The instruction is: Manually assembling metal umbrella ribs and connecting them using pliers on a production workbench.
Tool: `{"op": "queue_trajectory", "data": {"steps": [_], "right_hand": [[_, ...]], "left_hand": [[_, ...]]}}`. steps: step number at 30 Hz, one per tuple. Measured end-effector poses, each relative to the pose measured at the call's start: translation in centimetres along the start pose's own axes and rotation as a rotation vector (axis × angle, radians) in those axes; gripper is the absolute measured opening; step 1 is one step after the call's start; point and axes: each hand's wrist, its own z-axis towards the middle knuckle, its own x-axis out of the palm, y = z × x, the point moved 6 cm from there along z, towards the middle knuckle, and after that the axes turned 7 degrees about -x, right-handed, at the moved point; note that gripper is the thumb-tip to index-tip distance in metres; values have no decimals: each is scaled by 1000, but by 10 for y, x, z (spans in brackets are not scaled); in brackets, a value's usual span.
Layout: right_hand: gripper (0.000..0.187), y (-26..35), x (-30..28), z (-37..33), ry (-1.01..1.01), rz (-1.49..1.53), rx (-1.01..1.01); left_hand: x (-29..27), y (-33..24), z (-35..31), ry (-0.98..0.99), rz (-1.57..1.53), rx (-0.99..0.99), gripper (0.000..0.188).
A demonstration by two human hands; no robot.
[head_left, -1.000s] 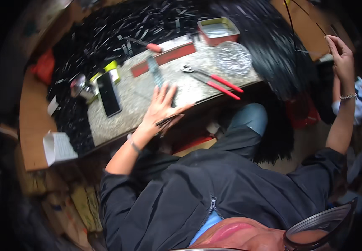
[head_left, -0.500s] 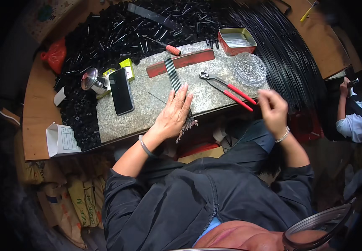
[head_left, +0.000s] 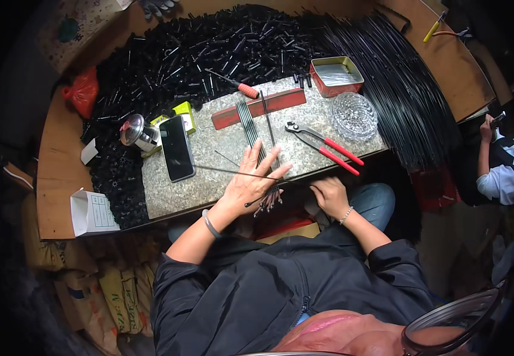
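The left hand [head_left: 251, 181] is laid flat, fingers spread, on a row of thin rods [head_left: 256, 137] atop the slab [head_left: 209, 184]. The right hand [head_left: 330, 196] is curled below the slab's edge; its hold cannot be told. Red-handled pliers [head_left: 323, 146] lie just right of the left hand.

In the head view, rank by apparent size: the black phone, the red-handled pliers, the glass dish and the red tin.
1. Red-handled pliers, longest.
2. Black phone.
3. Red tin and glass dish look alike, so their order is unsure.
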Motion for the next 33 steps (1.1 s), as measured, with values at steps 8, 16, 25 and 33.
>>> {"op": "queue_trajectory", "data": {"steps": [8, 16, 25, 33], "right_hand": [[33, 10, 28, -1, 523, 23, 2], [37, 44, -51, 33, 774, 381, 57], [13, -33, -121, 153, -78, 84, -23], [18, -127, -84, 238, 201, -257, 235]], "left_hand": [[2, -4, 3, 74, 0, 52, 55], [-1, -4, 5, 12, -14, 41, 58], [4, -5, 2, -24, 9, 47, 57], [4, -3, 3, 33, 83, 45, 54]]}}
